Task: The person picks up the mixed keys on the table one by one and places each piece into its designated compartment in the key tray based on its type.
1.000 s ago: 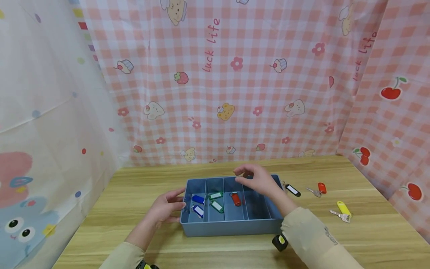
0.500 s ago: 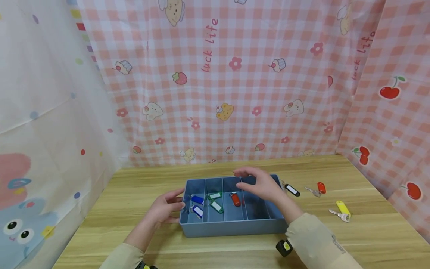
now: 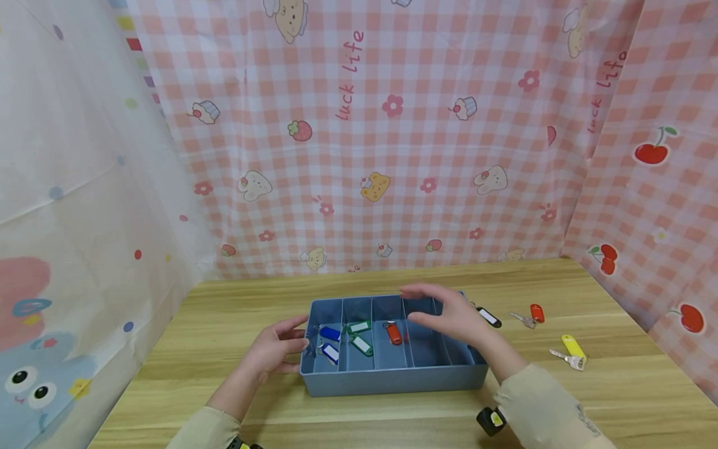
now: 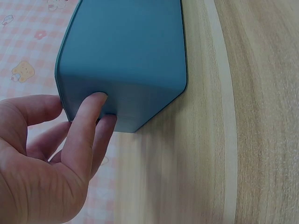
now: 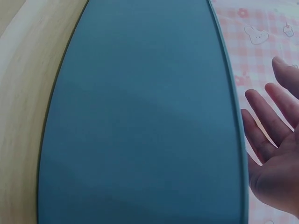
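A long blue-grey tray (image 3: 395, 381) with several compartments lies across the table. My left hand (image 3: 272, 348) holds its left end, one digit over the rim. In the left wrist view, fingertips (image 4: 99, 99) press the outer end wall. Over the right-hand compartments hovers my right hand (image 3: 451, 315), fingers spread and holding nothing; it hides part of the compartments. Blue key tags (image 3: 330, 334) lie in the leftmost compartment, green key tags (image 3: 361, 344) beside them, and a red key tag (image 3: 394, 333) in the middle one.
On the table right of the tray lie a black key tag (image 3: 488, 317), a red key tag (image 3: 537, 313) with a key (image 3: 523, 320), and a yellow key tag (image 3: 573, 348) with a key. A pink checked cloth (image 3: 392, 149) hangs behind the table.
My right hand has drawn back to the right and slightly nearer above the tray, its thumb and fingers parting. The left hand and the key tags stay where they were.
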### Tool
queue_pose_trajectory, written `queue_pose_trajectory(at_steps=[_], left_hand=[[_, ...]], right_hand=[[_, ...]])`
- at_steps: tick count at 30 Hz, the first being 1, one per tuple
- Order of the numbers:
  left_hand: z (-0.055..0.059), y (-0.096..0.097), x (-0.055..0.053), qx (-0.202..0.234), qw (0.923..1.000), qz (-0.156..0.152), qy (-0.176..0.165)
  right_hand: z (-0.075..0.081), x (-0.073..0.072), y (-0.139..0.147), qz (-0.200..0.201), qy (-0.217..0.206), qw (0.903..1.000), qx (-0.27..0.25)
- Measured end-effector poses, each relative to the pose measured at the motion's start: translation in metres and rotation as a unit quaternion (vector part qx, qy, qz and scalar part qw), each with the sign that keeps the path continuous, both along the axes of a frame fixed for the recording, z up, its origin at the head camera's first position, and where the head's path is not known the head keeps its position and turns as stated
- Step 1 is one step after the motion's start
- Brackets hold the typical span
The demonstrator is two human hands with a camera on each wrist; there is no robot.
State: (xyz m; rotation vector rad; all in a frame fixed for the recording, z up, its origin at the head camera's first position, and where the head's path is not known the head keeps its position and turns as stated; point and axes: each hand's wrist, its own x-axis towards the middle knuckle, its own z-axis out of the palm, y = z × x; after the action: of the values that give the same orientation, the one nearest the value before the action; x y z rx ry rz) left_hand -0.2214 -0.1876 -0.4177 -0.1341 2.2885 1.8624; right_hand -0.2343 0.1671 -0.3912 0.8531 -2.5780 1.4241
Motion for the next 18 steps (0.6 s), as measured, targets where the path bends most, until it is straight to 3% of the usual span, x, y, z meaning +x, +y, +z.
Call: queue_pose_trajectory(at_steps=[18], left_hand=[[0.001,0.0,0.001,-0.005,1.0,-0.004,0.001]], right_hand=[[-0.01,0.01,0.045,0.003,0.037,0.9993,-0.007]])
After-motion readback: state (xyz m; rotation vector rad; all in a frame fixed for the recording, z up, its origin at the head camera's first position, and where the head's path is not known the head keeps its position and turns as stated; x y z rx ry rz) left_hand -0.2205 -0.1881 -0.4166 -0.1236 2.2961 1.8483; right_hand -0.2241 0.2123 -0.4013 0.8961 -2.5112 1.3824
